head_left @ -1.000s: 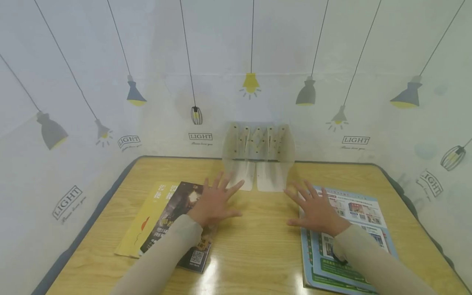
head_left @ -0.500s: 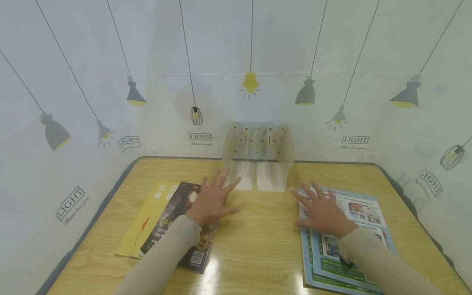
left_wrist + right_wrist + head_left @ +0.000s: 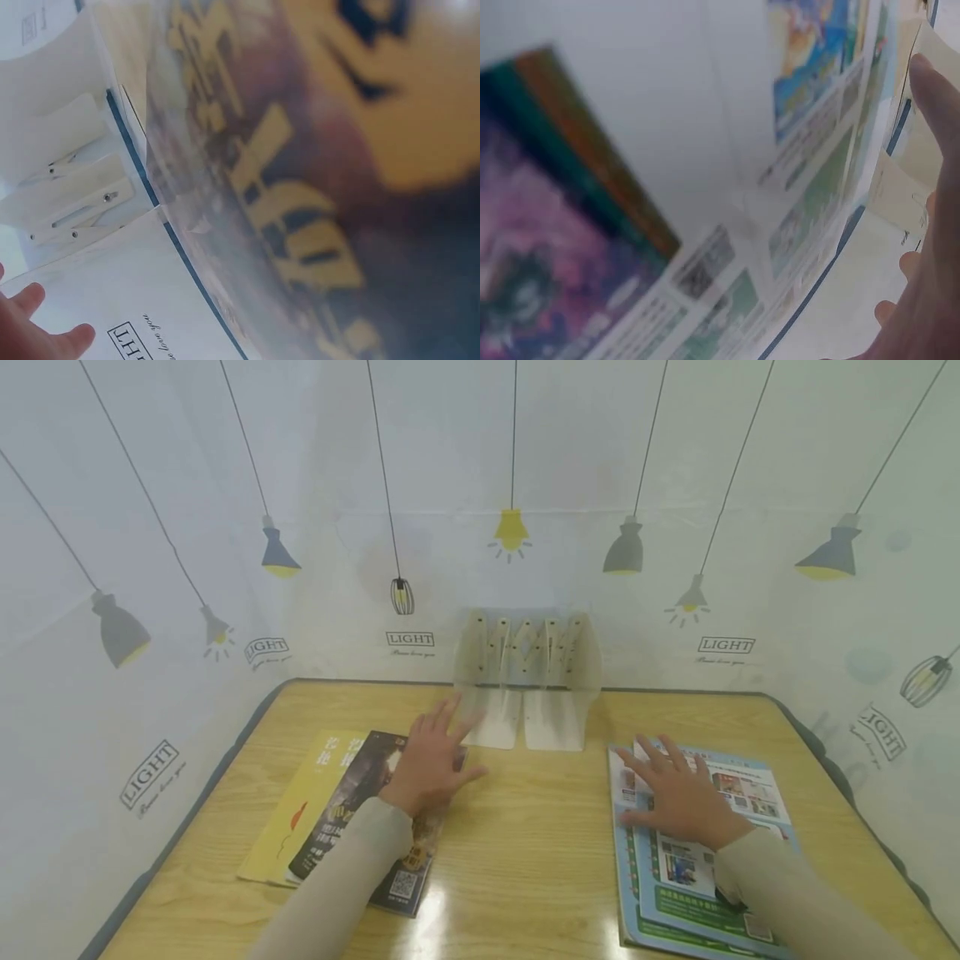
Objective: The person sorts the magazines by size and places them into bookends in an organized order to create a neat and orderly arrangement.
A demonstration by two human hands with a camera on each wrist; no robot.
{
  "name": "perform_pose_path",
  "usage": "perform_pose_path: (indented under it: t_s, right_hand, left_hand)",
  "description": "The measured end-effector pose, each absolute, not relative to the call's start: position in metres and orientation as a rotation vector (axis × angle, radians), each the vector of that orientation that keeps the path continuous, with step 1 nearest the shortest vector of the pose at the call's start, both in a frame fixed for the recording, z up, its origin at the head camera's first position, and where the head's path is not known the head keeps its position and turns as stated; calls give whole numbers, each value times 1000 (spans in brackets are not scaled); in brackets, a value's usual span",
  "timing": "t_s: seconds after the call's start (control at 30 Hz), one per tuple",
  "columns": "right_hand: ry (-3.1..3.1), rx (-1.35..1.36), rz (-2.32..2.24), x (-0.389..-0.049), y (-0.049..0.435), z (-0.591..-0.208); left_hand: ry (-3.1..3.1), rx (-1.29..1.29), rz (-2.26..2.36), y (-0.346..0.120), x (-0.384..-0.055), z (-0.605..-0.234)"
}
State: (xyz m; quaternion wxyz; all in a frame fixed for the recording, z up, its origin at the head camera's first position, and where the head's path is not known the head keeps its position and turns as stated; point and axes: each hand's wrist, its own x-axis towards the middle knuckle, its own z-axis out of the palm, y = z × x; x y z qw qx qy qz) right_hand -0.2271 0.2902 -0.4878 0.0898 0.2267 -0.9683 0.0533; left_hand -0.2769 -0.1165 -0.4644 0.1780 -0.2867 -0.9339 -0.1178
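My left hand (image 3: 429, 764), fingers spread, is over the upper right part of a dark magazine (image 3: 360, 827). That magazine overlaps a yellow booklet (image 3: 288, 818) on its left. On the right, my right hand (image 3: 682, 797) is over a stack of light-blue printed booklets (image 3: 660, 906), its fingers also spread. Neither hand grips anything; whether they touch the covers cannot be told. Between and beyond the hands stands a pale folding book rack (image 3: 525, 652) with upright panels and two flat feet. The left wrist view shows the dark cover (image 3: 300, 217) close up; the right wrist view shows a printed cover (image 3: 705, 150).
The wood-grain table (image 3: 525, 860) has a dark edge. A white cloth wall (image 3: 450, 468) printed with hanging lamps encloses its back and sides. The book rack stands near the back edge against this wall.
My right hand has moved to the right, farther over the blue booklets. My left hand has shifted slightly left, with its fingers closer together. The booklets and the rack have stayed in place.
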Motion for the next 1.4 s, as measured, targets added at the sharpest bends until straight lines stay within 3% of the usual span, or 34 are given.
perform_pose_path:
  t_s: [1.4]
  right_hand:
    - [-3091,229,377,-221,345,-488]
  left_hand:
    - [-2560,-628,-894,-108,-297,-449]
